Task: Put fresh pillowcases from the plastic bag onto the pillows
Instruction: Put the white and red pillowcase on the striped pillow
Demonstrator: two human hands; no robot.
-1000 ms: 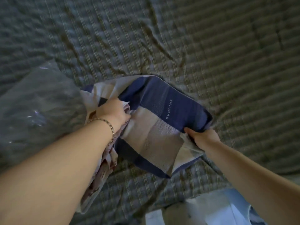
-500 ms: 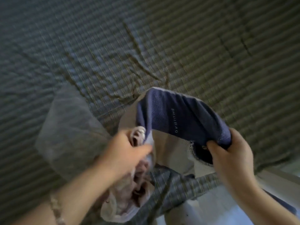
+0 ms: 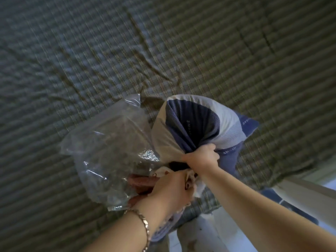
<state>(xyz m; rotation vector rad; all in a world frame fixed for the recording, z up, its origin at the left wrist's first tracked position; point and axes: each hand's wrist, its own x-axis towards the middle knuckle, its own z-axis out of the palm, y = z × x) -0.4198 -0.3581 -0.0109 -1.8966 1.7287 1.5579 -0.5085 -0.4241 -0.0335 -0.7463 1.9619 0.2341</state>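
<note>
A blue and white pillow (image 3: 198,128) with small white lettering stands bunched up on the bed. My right hand (image 3: 201,157) grips its gathered near end from above. My left hand (image 3: 171,188), with a chain bracelet on the wrist, holds a pale patterned pillowcase (image 3: 190,180) just below the pillow's near end. The pillowcase's opening sits under my right hand, mostly hidden. A clear plastic bag (image 3: 109,151) lies crumpled to the left of the pillow, touching my left hand.
The bed is covered by a grey-green checked sheet (image 3: 91,60) with creases. Its near edge (image 3: 291,179) runs at the lower right, with pale floor beyond. My legs (image 3: 196,237) show at the bottom.
The pillow has been lifted and squeezed at its near end by my right hand. My left hand has drawn the pillowcase toward me, below the pillow. The plastic bag now lies closer.
</note>
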